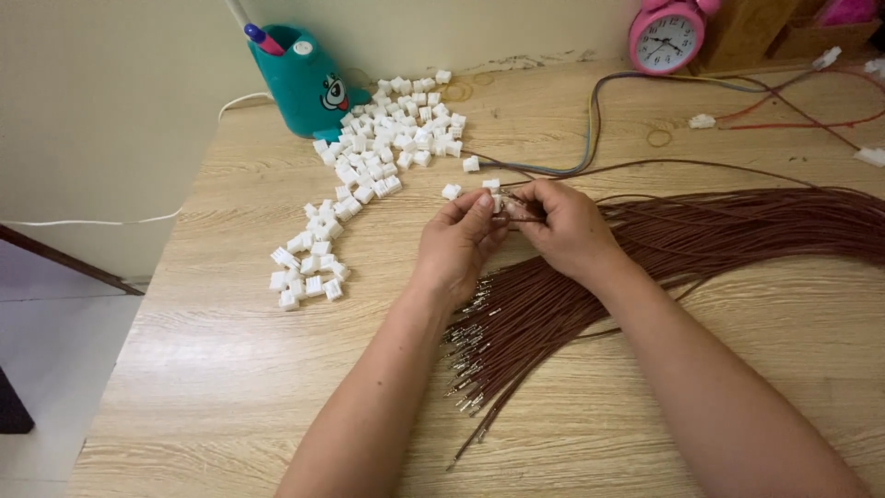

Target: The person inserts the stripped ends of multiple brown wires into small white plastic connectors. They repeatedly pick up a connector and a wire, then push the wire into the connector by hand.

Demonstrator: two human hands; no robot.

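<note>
White plastic connector housing [495,202], small and blocky, sits pinched in the left hand [458,242] above the worktop [230,387] as the right hand [569,229] grips a brown wire [518,208] at its mouth. Most work appears to remain: a heap of loose housings [387,138] and a thick bundle of brown wires [553,304] lie unjoined.

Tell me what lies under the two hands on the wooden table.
Under the left hand and right hand runs the bundle of brown wires with metal crimped ends, lying on the light wooden table. The stretch directly beneath the palms is covered.
</note>
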